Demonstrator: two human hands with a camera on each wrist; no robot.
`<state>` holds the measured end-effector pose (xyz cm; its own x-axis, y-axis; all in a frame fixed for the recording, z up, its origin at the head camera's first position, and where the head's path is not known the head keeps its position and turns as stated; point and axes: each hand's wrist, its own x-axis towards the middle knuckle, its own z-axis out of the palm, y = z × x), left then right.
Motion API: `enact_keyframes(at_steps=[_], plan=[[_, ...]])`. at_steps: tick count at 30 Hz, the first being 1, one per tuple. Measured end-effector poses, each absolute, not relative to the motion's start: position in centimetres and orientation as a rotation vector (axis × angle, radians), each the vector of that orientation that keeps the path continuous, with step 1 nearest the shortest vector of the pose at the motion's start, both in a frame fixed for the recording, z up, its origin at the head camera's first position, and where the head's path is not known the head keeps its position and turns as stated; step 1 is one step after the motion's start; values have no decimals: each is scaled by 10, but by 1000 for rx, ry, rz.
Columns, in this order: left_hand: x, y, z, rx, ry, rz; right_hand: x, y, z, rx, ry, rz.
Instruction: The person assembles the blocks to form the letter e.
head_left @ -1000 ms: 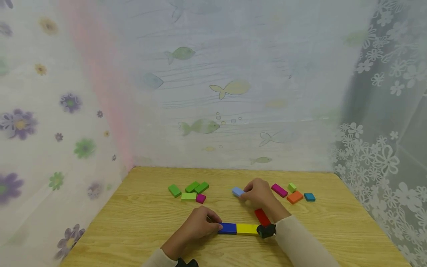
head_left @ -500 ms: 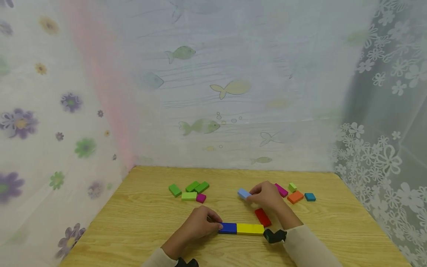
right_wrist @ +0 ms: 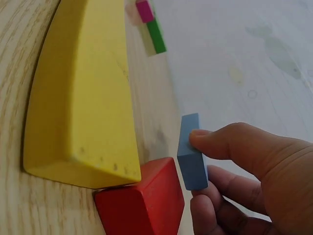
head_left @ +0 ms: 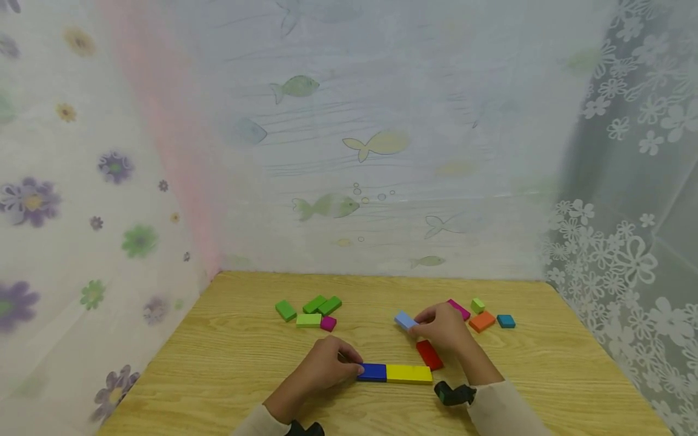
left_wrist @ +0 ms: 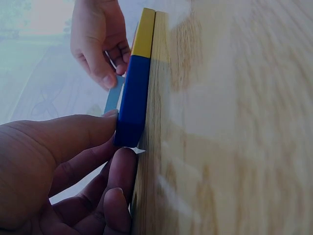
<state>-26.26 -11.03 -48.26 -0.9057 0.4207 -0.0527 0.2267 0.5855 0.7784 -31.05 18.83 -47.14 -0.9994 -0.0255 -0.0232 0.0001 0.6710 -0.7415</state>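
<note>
My right hand (head_left: 446, 330) pinches a light blue block (right_wrist: 190, 156) between thumb and fingers, close beyond the red block (head_left: 429, 355). The left hand (head_left: 329, 366) holds the left end of a dark blue block (head_left: 374, 372), its thumb against one side. End to end with that block lies a longer yellow block (head_left: 409, 374), forming a straight row on the table. One end of the red block meets the yellow block's far right corner, and it slants away from the row. In the left wrist view, the light blue block shows partly behind the dark blue one.
Several green blocks (head_left: 285, 310) lie at the back left of the wooden table (head_left: 218, 357), with a small magenta block (head_left: 328, 324) beside them. At the back right are an orange block (head_left: 482, 321), a teal block (head_left: 506, 321), a lime block (head_left: 478, 305) and a partly covered magenta block (head_left: 459, 309).
My right hand has carried the light blue block to the right and nearer to me, towards the red block. The left hand and the blue-yellow row have stayed in place.
</note>
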Motion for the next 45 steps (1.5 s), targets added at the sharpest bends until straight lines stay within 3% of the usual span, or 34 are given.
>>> enact_keyframes(at_steps=[45], plan=[[-262,-111,-484,563,2558,1273,-297,183,-473,-116,2867,-1167]])
